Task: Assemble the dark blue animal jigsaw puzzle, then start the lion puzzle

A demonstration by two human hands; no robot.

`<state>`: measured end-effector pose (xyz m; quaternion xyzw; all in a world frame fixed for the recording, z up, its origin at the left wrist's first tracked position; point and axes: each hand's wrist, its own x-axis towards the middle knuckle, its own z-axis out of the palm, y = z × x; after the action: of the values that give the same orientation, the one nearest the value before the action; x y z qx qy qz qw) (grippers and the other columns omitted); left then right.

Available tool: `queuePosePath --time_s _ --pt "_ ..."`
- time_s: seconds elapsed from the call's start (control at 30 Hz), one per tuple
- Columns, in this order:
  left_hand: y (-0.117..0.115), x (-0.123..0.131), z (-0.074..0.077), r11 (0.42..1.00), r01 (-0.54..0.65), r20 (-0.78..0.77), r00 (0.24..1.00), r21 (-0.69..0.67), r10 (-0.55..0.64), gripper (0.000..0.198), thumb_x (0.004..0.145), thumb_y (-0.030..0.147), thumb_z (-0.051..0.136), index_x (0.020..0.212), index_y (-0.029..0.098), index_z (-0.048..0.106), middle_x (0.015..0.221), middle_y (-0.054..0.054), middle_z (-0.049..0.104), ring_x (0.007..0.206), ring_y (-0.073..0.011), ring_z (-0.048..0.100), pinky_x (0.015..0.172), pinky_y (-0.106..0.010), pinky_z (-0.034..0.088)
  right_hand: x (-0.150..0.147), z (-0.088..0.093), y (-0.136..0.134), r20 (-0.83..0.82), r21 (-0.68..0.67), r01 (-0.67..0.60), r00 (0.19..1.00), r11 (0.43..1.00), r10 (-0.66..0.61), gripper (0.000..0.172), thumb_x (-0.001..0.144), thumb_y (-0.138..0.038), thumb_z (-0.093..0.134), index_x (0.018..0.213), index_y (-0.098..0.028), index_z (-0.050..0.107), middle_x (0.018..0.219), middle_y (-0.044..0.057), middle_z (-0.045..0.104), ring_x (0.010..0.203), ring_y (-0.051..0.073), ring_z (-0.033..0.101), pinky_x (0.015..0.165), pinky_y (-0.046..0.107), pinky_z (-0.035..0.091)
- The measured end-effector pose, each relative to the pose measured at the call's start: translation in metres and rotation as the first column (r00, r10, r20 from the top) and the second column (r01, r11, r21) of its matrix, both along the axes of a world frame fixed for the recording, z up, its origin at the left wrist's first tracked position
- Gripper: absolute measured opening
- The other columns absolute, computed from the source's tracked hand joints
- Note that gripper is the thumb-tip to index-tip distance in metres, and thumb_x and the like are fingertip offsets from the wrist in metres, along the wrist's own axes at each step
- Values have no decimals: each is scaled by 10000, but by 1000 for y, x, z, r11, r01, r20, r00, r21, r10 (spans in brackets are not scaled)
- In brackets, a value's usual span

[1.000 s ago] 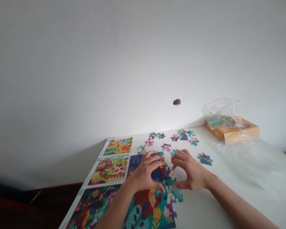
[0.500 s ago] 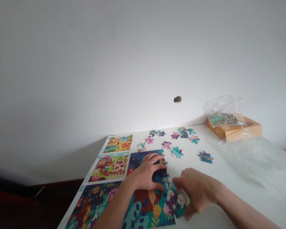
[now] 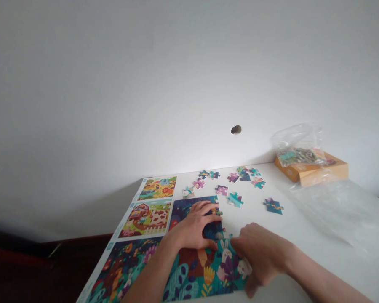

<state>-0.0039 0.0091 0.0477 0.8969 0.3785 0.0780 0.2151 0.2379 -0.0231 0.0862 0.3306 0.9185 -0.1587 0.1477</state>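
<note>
A partly assembled jigsaw puzzle (image 3: 189,275) lies flat, showing dark blue night plants, a yellow flower and rabbits. My left hand (image 3: 196,227) rests on it with fingers spread, covering part of its middle. At the puzzle's lower right edge, my right hand (image 3: 262,252) grips a puzzle piece (image 3: 242,269) with a white rabbit between thumb and curled fingers. That piece lies against the assembled part; the fingers hide its right side. Beyond my hands several loose puzzle pieces (image 3: 235,199) are scattered, and one blue piece (image 3: 273,205) lies apart on the right.
A printed picture sheet (image 3: 145,221) lies along the table's left edge. At the back right, a yellow-orange box (image 3: 325,170) carries a clear bag of pieces (image 3: 300,155). An empty-looking plastic bag (image 3: 331,210) spreads in front of it. A white wall (image 3: 189,84) stands behind the table.
My right hand has shifted slightly with the rabbit piece, and the gap at its lower left looks narrower. My left hand keeps its place on the puzzle. The view has moved very slightly.
</note>
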Motion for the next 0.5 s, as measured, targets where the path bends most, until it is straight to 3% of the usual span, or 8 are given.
queuePosePath --time_s 0.13,0.27,0.4,0.5 --pt "0 1 1 1000 -1 11 1000 1 1 780 622 659 791 1301 326 602 1517 -62 403 1409 -379 286 1164 -552 231 1 2 2 -12 6 18 1000 1000 -18 681 531 -806 640 801 -186 716 658 108 712 605 324 690 524 329 414" --pt "-2 2 5 999 -8 57 998 36 6 700 595 604 839 1218 332 673 1430 -68 476 1335 -366 368 1138 -529 273 3 2 5 -46 9 44 998 999 -44 535 602 -684 685 832 -203 730 685 95 727 647 312 697 534 317 405" --pt "-6 7 10 997 77 147 986 -12 -74 308 728 475 808 991 317 787 987 -45 654 956 -212 596 922 -337 455 6 -1 12 -33 -25 37 999 999 -38 473 642 -642 682 820 -209 750 695 86 733 646 280 689 552 307 402" --pt "-11 12 8 959 225 235 955 -171 -182 210 839 433 718 925 268 813 745 -31 678 673 -130 598 684 -236 468 6 -5 17 9 -58 52 999 997 -52 526 632 -689 672 804 -201 764 683 92 733 608 269 672 536 307 390"
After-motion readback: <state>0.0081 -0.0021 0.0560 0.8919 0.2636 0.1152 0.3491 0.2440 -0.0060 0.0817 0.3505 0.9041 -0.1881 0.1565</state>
